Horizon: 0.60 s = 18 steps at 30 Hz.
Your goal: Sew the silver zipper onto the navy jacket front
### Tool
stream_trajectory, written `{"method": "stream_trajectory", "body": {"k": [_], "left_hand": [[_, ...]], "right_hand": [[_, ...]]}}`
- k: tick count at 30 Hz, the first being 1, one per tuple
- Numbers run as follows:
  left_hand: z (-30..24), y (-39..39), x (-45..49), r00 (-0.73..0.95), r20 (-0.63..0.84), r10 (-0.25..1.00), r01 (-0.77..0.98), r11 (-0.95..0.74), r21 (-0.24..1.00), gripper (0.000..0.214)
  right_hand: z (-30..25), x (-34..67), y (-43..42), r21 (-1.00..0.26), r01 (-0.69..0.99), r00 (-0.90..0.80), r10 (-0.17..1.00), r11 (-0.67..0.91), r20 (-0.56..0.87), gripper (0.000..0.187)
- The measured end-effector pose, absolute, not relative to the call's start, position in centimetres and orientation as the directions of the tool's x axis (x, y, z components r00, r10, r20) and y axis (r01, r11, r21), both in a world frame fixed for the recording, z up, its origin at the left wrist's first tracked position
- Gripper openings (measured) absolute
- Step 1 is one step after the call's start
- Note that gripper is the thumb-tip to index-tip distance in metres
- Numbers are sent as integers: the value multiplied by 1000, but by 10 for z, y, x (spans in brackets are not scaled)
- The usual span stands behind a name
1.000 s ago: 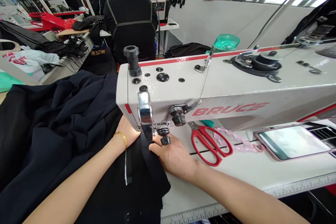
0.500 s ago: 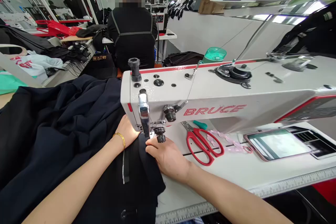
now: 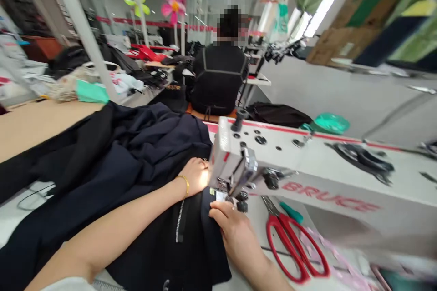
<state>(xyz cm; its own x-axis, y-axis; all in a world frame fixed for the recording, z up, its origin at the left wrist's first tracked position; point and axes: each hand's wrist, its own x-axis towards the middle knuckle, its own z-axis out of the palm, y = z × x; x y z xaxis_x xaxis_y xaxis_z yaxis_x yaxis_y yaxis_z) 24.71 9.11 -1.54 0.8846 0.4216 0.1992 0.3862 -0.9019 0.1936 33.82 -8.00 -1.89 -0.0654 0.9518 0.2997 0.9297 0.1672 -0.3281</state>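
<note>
A dark navy and black garment (image 3: 143, 154) with a silver zipper (image 3: 180, 220) lies spread under the head of a white sewing machine (image 3: 317, 159). My left hand (image 3: 196, 176), with a gold bracelet at the wrist, rests flat on the cloth just left of the needle area; its fingertips are partly hidden by the machine head. On the other side, my right hand (image 3: 235, 232) is closed, thumb and fingers pinching the garment's edge in front of the presser foot. The needle itself cannot be made out.
Red-handled scissors (image 3: 295, 241) lie right of my right hand, by a teal-handled tool (image 3: 291, 211) and a pink strap (image 3: 336, 254). A phone (image 3: 403, 277) shows at the lower right edge. Ahead, a person in black (image 3: 220, 77) sits facing away.
The view has swung left and up, so the machine and both hands appear lower and further right. Both hands stay on the garment near the needle area.
</note>
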Motion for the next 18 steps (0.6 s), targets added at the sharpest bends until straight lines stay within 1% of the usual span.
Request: {"method": "stream_trajectory", "body": {"k": [3, 6, 10, 14, 18], "left_hand": [[-18, 98, 247, 878, 237, 415, 390, -909, 146, 20], [-21, 104, 246, 884, 246, 398, 385, -917, 101, 20], [-14, 95, 239, 909, 239, 341, 342, -939, 41, 21], [-2, 61, 211, 921, 246, 301, 311, -950, -4, 23], [-1, 22, 164, 924, 201, 326, 328, -944, 28, 31]], "right_hand": [[-21, 339, -75, -292, 935, -82, 924, 202, 374, 35], [-21, 337, -72, -229, 945, -122, 900, 234, 418, 29], [-18, 328, -82, -176, 953, -143, 875, 249, 462, 28], [-15, 313, -103, -187, 947, -153, 880, 260, 449, 36], [-16, 297, -124, -237, 940, -137, 906, 247, 401, 32]]}}
